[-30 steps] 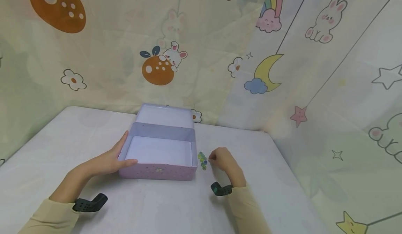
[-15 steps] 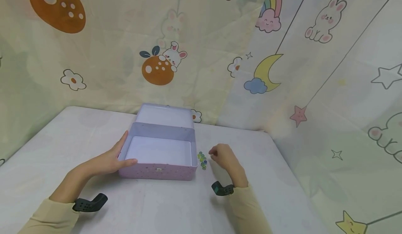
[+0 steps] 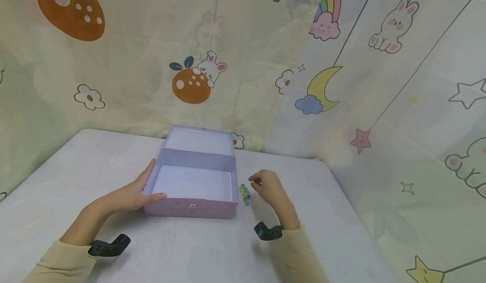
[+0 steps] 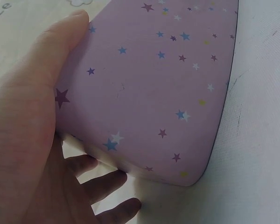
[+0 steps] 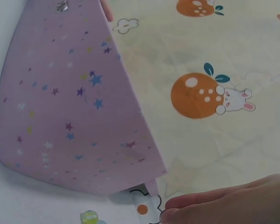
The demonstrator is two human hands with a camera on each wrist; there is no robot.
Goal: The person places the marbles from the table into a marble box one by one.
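A lilac metal box (image 3: 191, 209) with star prints stands with its lid (image 3: 200, 140) tipped back and its inside in view. At its left front corner rests my left hand (image 3: 129, 196), thumb over the front rim and fingers stretched along the left side (image 4: 32, 121). Several small green and blue glass marbles (image 3: 244, 195) lie just right of the box; one marble (image 5: 89, 217) shows in the right wrist view. My right hand (image 3: 270, 188) is raised beside them, thumb and index finger pinched around something tiny and pale, too small to tell its kind.
The box stands on a white-covered table (image 3: 182, 249). Behind and to the right hangs a printed cloth (image 3: 258, 84) with bunnies, oranges and stars. A dark wrist device (image 3: 110, 246) sits on each forearm.
My right hand has risen from beside the marbles and shifted a little left, towards the box. My left hand and the box have stayed in place.
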